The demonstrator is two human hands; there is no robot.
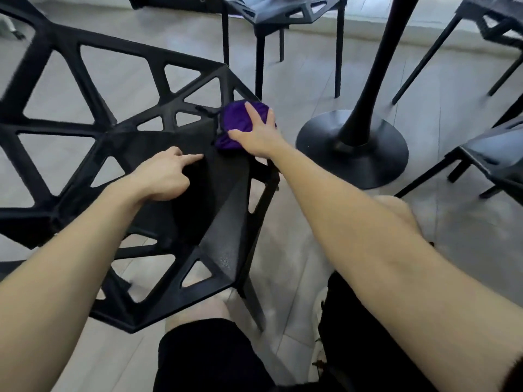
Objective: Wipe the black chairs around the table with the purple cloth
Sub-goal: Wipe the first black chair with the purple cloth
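A black chair with triangular cut-outs fills the left and middle of the head view, its seat facing me. The purple cloth lies bunched on the seat's far right corner. My right hand presses flat on the cloth with its fingers spread. My left hand rests on the seat's solid middle panel, forefinger stretched out and the other fingers curled, holding nothing.
The round black table base and its column stand right of the chair. Another black chair is at the back, two more at the right edge. My legs in black shorts are below. The floor is grey.
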